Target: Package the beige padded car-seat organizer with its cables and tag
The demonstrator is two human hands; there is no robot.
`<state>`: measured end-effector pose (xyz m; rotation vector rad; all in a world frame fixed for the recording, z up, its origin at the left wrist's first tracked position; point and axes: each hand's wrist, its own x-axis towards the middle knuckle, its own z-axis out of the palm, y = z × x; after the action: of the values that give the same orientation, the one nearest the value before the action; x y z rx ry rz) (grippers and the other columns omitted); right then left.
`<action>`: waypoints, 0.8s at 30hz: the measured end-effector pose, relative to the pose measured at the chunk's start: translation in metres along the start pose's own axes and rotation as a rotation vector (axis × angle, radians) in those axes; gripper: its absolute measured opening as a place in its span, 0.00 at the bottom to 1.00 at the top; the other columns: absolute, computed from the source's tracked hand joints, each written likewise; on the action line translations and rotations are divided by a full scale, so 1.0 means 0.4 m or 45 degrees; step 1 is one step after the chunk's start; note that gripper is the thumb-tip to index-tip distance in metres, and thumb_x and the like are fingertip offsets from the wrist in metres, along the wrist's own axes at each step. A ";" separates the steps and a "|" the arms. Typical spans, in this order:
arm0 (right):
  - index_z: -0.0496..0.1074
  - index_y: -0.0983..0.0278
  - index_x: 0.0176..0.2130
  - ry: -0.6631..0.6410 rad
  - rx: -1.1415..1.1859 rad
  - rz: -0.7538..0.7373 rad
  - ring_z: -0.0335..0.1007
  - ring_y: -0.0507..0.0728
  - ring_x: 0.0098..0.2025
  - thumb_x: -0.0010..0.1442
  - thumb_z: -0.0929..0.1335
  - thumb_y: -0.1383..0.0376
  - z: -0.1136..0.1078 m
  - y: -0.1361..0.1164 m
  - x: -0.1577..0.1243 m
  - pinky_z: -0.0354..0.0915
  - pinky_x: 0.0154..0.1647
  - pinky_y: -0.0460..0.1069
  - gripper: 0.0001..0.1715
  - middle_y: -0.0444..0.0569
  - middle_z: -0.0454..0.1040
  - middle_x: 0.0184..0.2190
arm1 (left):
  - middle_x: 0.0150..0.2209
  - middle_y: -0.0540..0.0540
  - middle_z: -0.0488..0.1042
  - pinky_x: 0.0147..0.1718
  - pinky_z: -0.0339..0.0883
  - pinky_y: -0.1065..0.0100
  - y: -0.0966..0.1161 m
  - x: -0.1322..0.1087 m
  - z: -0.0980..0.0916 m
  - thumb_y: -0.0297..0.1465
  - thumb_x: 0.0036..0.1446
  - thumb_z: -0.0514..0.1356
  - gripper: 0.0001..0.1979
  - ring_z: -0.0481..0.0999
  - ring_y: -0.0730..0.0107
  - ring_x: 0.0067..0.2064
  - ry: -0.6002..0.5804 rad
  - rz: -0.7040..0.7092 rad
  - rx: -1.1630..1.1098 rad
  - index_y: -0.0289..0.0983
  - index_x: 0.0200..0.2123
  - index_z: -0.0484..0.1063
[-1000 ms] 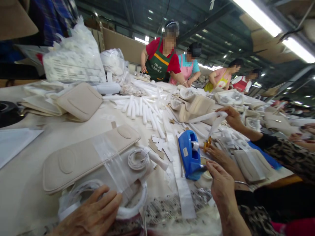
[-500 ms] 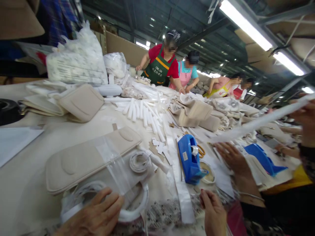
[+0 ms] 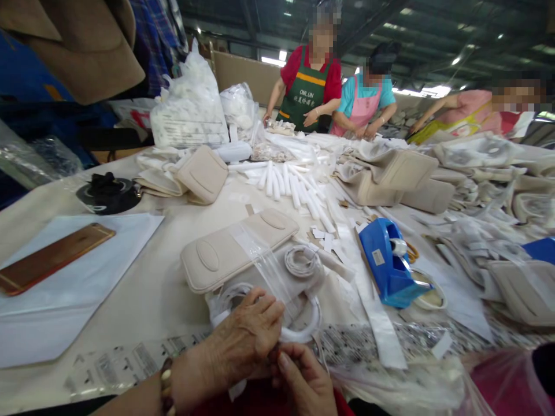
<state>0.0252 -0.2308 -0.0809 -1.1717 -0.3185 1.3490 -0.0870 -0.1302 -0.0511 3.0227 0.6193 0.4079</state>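
A beige handbag (image 3: 236, 257) lies on the table before me, with clear plastic round its middle. A coiled white-wrapped strap (image 3: 301, 260) sits on its side, and a white-wrapped curved handle (image 3: 310, 323) bends along its near edge. My left hand (image 3: 249, 332) is curled over the bag's near edge, by the handle. Just below it, my right hand (image 3: 303, 375) is closed in a pinch against the left hand's fingertips. What the pinch holds is hidden. To the right stands a blue tape dispenser (image 3: 381, 266) with a roll in it.
A phone (image 3: 56, 257) rests on white sheets (image 3: 117, 260) at left, near a black round object (image 3: 108, 193). White tubes (image 3: 281, 182), beige bags (image 3: 385, 173) and a full plastic sack (image 3: 188, 110) lie farther back. Several co-workers (image 3: 307, 86) stand across the table. Printed film (image 3: 130, 358) runs along the near edge.
My view has swung left and levelled. My right hand has come over to my left hand at the bag. The neighbour's hands with a white strip at right have left the view.
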 end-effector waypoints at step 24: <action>0.71 0.68 0.26 0.131 0.216 0.355 0.67 0.46 0.21 0.35 0.79 0.56 0.015 -0.001 0.020 0.62 0.22 0.40 0.24 0.43 0.72 0.19 | 0.35 0.49 0.66 0.46 0.53 0.60 -0.020 0.027 -0.077 0.30 0.54 0.58 0.04 0.63 0.65 0.40 -0.241 -0.109 -0.415 0.37 0.27 0.66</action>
<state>0.0231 -0.2209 -0.0811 -1.1675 0.0355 1.5176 -0.0884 -0.1193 -0.0191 2.6740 0.5989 0.1929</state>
